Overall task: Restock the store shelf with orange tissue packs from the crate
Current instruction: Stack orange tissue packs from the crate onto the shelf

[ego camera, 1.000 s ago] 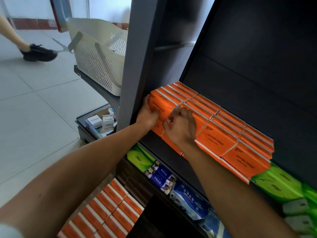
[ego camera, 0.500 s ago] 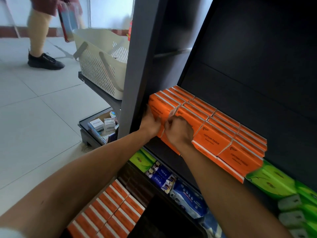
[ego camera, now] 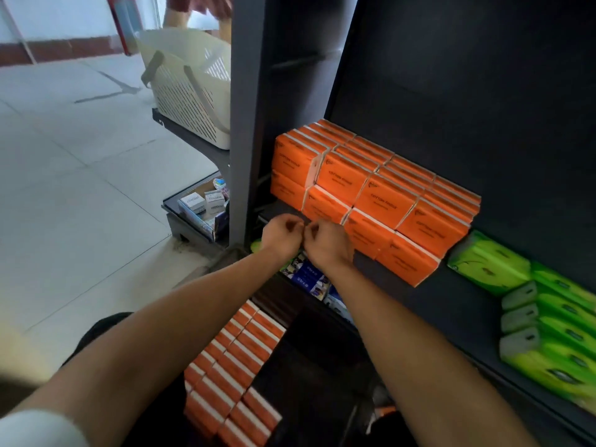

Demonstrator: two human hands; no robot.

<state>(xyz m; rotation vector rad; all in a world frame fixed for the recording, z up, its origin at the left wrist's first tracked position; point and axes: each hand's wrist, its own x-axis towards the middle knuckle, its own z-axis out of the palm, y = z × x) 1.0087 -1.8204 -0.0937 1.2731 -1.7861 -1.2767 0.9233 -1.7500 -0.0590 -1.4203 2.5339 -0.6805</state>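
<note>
- The crate (ego camera: pixel 322 414) was mostly hidden under the forearms and cut off by the lower edge; only its dark inside and the packs in it showed.
- A person's legs (ego camera: pixel 193 14) at the far edge were blurred and cut off by the frame top.
- The orange tissue packs on the shelf (ego camera: pixel 380 195) stood two layers high in neat rows at the left end of the dark shelf (ego camera: pixel 467 304), white edges showing along each pack.
- More orange packs in the crate (ego camera: pixel 232 375) lay in rows near the person, below the shelf.
- Dark print on the shelf packs seemed to read "COTTON TISSUE"; the smaller line beneath was too small to read.
- The left hand (ego camera: pixel 280 235) and right hand (ego camera: pixel 325 241) were side by side just in front of the stack, fingers curled in, holding nothing visible.
- Green packs (ego camera: pixel 548 317) lay to the right of the orange ones.
- A cream basket (ego camera: pixel 190 88) sat far left; small white boxes (ego camera: pixel 206 201) below it had unreadable labels.
</note>
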